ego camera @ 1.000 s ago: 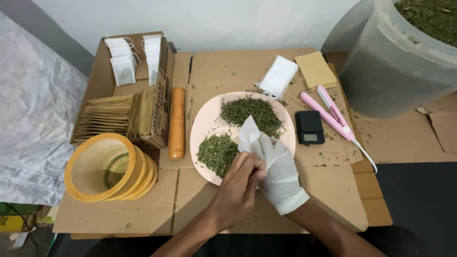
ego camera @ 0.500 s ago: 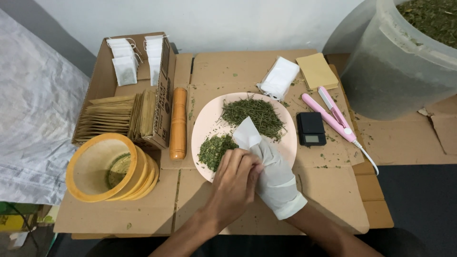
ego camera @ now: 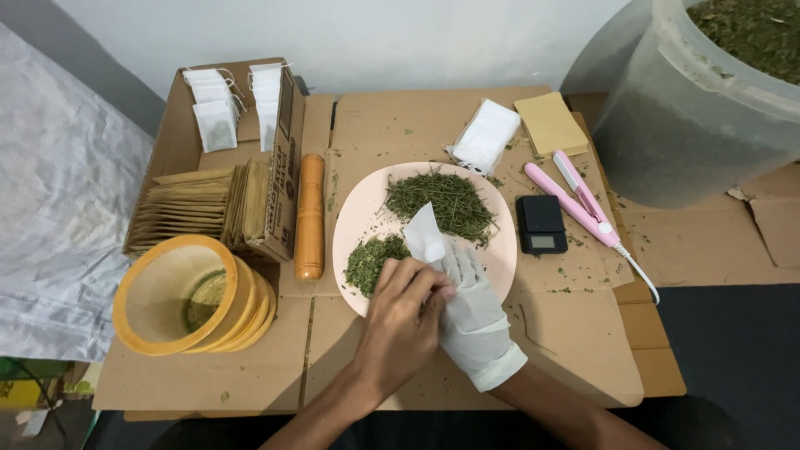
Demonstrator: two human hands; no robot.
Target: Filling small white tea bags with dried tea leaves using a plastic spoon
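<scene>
Left hand point(ego camera: 404, 321) hides the gloved right hand's point(ego camera: 473, 312) fingertips holding a white sachet point(ego camera: 423, 235).

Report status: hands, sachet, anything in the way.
Left hand bare, right hand gloved, both pinching white sachet. Over pink plate of dried herbs. Nothing blocking.

soft even light, sharp, faint shadows

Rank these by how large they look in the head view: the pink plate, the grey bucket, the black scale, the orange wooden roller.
1. grey bucket, though cut off by the frame
2. pink plate
3. orange wooden roller
4. black scale
</scene>
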